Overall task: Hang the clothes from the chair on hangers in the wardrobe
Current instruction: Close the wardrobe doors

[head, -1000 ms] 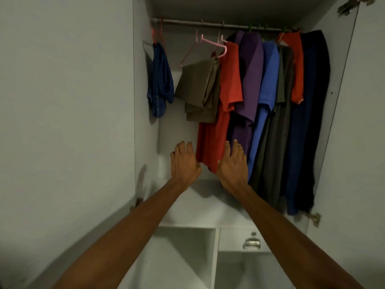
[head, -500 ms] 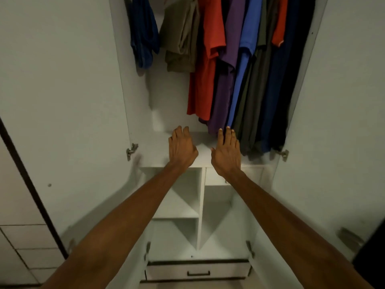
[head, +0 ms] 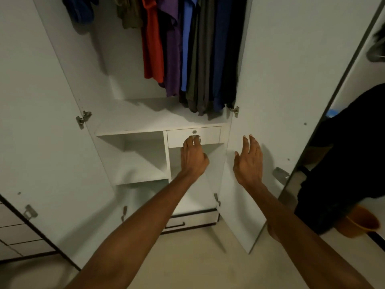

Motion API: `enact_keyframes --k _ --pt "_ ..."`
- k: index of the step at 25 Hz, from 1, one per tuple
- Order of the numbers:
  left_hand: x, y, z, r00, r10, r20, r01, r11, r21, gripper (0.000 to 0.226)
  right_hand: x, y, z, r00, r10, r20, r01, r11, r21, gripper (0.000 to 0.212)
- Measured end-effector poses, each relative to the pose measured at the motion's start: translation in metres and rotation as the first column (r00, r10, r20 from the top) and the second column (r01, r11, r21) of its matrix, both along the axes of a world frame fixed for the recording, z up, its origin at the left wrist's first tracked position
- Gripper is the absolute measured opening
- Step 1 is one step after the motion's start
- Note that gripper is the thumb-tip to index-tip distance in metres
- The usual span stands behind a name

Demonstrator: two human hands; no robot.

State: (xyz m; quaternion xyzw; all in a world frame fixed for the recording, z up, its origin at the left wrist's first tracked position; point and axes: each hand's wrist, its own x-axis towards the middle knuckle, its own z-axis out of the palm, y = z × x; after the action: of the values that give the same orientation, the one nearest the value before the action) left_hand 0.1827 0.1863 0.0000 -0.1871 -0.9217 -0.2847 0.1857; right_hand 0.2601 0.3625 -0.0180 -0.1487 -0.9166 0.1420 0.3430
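Wardrobe white, both doors swung open. Hanging clothes packed at right: red, purple, blue, olive, grey, navy. Dark blue garment hangs apart at left.

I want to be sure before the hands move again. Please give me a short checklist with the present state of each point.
1. Both wardrobe doors open, right door: ok.
2. Clothes hanging inside, such as the red shirt: ok.
3. Left hand holds nothing: cannot tell; its fingers are at the small drawer handle.
4. Right hand holds nothing: ok, fingers straight.
5. Free hanger on the rail: cannot tell, rail out of view.
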Motion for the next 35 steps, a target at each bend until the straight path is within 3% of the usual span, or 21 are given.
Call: enact_keyframes --k 3,6,8,14,18,23,26,31,35 --pt "0.035 0.056 -0.012 0.992 -0.112 0.049 0.111 0.994 0.023 0.072 0.040 0.053 -0.005 0.982 -0.115 -0.151 0.103 0.991 -0.086 0.053" --pt "0.061 0.106 -0.015 0.969 -0.229 0.090 0.224 0.973 0.060 0.074 0.063 0.100 0.003 0.911 -0.264 -0.318 0.136 0.918 -0.373 0.050" --pt "0.073 0.135 -0.013 0.946 -0.295 0.137 0.286 0.955 0.083 0.076 0.067 0.125 0.012 0.887 -0.339 -0.314 0.123 0.828 -0.547 0.052" --pt "0.085 0.204 0.000 0.855 -0.453 0.254 0.431 0.892 0.138 0.091 0.048 0.190 0.009 0.931 -0.206 -0.300 -0.113 0.621 -0.775 0.067" --pt "0.083 0.218 -0.003 0.816 -0.509 0.272 0.474 0.860 0.188 0.095 0.048 0.194 0.009 0.933 -0.141 -0.333 -0.199 0.568 -0.799 0.046" --pt "0.091 0.205 -0.002 0.799 -0.552 0.240 0.483 0.826 0.290 0.076 0.046 0.192 0.005 0.961 -0.019 -0.278 -0.226 0.526 -0.820 0.047" --pt "0.097 0.182 0.007 0.796 -0.580 0.169 0.491 0.784 0.380 0.068 0.052 0.166 0.001 0.951 0.100 -0.291 -0.298 0.542 -0.786 0.046" --pt "0.098 0.140 0.025 0.865 -0.502 0.024 0.427 0.759 0.492 0.047 0.049 0.110 0.001 0.929 0.273 -0.251 -0.370 0.625 -0.688 0.033" --pt "0.081 0.113 0.023 0.908 -0.418 -0.020 0.364 0.766 0.530 0.044 0.037 0.071 0.009 0.898 0.389 -0.207 -0.427 0.655 -0.623 0.024"
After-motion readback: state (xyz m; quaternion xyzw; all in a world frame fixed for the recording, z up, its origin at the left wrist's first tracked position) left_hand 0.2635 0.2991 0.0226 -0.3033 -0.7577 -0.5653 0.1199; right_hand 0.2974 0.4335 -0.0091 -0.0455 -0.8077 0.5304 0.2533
